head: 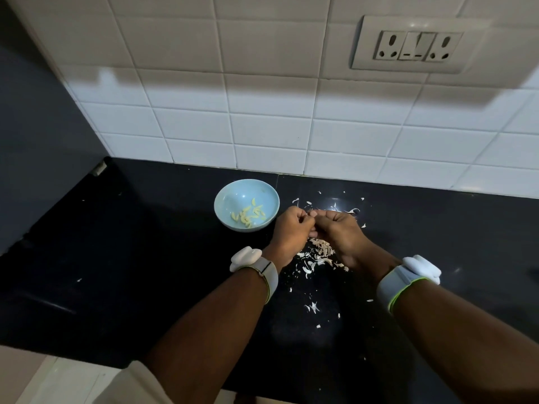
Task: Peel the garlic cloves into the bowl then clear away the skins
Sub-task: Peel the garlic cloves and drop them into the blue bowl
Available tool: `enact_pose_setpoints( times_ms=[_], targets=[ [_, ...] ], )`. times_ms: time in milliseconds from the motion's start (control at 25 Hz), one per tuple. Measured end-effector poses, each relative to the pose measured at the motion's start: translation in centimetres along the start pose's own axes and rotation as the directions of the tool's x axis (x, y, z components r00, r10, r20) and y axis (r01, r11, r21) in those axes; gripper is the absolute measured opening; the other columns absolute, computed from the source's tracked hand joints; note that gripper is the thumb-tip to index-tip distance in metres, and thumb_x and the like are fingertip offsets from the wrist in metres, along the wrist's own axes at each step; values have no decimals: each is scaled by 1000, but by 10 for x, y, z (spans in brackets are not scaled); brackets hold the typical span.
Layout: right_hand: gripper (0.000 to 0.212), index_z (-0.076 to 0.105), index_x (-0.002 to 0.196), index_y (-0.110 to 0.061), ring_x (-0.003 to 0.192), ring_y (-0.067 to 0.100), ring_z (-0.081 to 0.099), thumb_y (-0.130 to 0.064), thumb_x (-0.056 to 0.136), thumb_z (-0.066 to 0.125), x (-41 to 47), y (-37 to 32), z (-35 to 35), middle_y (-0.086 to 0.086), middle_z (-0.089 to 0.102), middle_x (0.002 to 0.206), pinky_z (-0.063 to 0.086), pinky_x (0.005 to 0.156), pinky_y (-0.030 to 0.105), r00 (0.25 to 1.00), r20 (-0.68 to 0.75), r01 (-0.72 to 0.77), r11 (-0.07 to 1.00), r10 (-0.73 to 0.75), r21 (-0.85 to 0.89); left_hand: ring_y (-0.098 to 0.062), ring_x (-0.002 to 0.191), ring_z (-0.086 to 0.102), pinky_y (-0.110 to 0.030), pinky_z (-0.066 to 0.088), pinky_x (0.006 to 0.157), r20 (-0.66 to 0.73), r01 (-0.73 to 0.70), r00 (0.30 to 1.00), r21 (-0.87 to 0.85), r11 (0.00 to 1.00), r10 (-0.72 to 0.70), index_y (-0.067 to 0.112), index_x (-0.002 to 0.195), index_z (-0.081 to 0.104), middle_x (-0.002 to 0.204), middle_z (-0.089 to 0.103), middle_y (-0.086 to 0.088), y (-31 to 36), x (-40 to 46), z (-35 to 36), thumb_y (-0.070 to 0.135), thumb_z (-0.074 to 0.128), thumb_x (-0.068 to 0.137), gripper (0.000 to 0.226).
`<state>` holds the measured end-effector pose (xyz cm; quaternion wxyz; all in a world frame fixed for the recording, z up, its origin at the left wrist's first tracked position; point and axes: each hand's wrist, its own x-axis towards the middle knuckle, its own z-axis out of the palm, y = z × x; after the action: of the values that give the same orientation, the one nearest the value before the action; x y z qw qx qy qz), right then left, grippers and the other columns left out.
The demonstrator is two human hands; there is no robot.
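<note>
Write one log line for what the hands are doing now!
stage: peeling | left hand and right hand: together, fingers curled | bowl: peeled cloves inside | skins: on counter

Worktop (145, 258) black polished stone, glossy, reflecting light. Bowl (246, 205) pale blue, smooth, satin sheen, plastic or ceramic, cannot tell. Garlic skins (319, 253) thin, papery, dry, matt. Peeled cloves (249, 216) smooth, pale yellow. Wall tiles (262, 112) white, glazed. Wristbands (269, 272) look like woven cloth, matt.

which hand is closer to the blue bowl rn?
Left. The left hand sits just right of the blue bowl, nearly at its rim. The right hand is farther right, beyond the left one.
</note>
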<state>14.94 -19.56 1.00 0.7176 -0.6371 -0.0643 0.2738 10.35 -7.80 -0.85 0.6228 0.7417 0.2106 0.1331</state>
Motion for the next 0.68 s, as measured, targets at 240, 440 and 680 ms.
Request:
enact_pose_setpoints(
  times_ms=[240, 440, 680],
  targets=[
    [22, 66, 115, 7, 72, 14, 63, -9, 105, 55, 3, -5, -8, 10, 66, 86, 61, 69, 24, 999, -3, -34, 996, 34, 81, -12, 58, 43, -30, 37, 56, -28, 65, 998, 114, 991, -62, 14, 72, 50, 65, 49, 0, -4, 7, -5, 21, 57, 92, 22],
    [24, 67, 113, 6, 65, 13, 59, -12, 106, 53, 6, -6, -14, 6, 61, 78, 56, 63, 24, 1000, -5, -2, 999, 2, -51, -18, 64, 50, -28, 38, 54, 124, 178, 976, 27, 984, -180, 16, 87, 54, 75, 55, -3, 1, 7, -1, 43, 42, 103, 34],
    [19, 65, 109, 4, 63, 15, 61, -10, 106, 53, 4, -9, -9, 10, 63, 76, 57, 61, 25, 999, -2, 44, 997, -45, -64, -11, 58, 51, -22, 44, 52, 138, 74, 989, -108, 991, -59, 12, 86, 51, 74, 56, -2, 6, 3, 13, 21, 43, 109, 25]
  ],
)
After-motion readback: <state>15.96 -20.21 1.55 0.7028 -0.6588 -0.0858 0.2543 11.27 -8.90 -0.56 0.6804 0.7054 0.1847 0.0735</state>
